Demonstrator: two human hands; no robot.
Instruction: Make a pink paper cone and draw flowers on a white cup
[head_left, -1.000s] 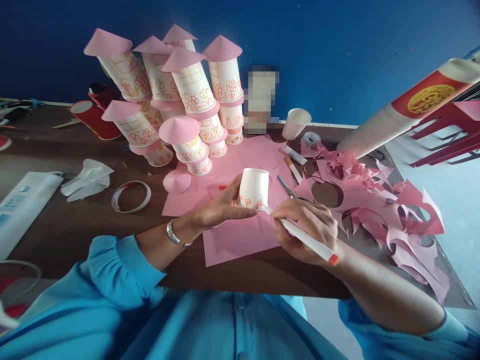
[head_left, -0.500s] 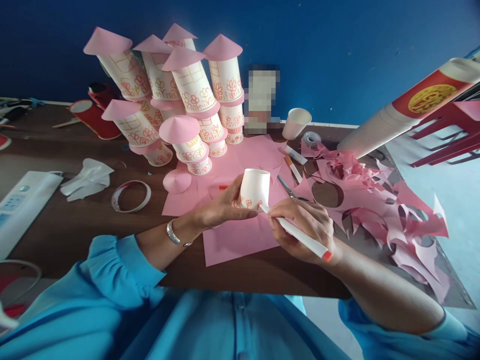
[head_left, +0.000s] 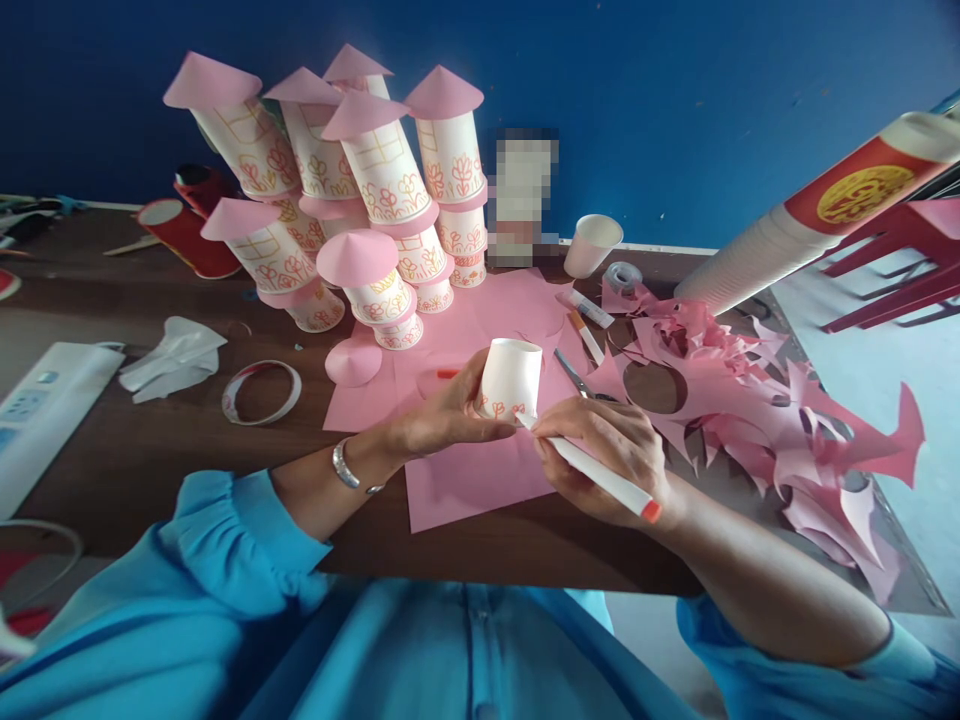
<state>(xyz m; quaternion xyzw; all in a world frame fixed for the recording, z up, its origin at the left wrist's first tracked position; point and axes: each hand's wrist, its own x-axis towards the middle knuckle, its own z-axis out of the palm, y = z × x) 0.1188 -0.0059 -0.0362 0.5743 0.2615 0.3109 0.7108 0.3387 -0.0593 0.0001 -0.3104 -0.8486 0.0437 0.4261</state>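
Observation:
A white paper cup is gripped in my left hand, its fingers and thumb wrapped round the side and base. Small red flowers are drawn near the cup's lower rim. My right hand is closed on a white marker with a red-orange end; its tip meets the cup beside the drawn flowers. Under both hands lie pink paper sheets. Scissors, partly hidden, rest just beyond my right hand.
Several paper-cup towers with pink cone roofs stand at the back left. Pink paper scraps spread over the right side. A tape roll, crumpled tissue and power strip lie left. Another cup stands near the wall.
The marker tip has shifted very slightly left along the cup's lower edge. A pink scrap at the far right has swung outward. My left hand keeps its hold.

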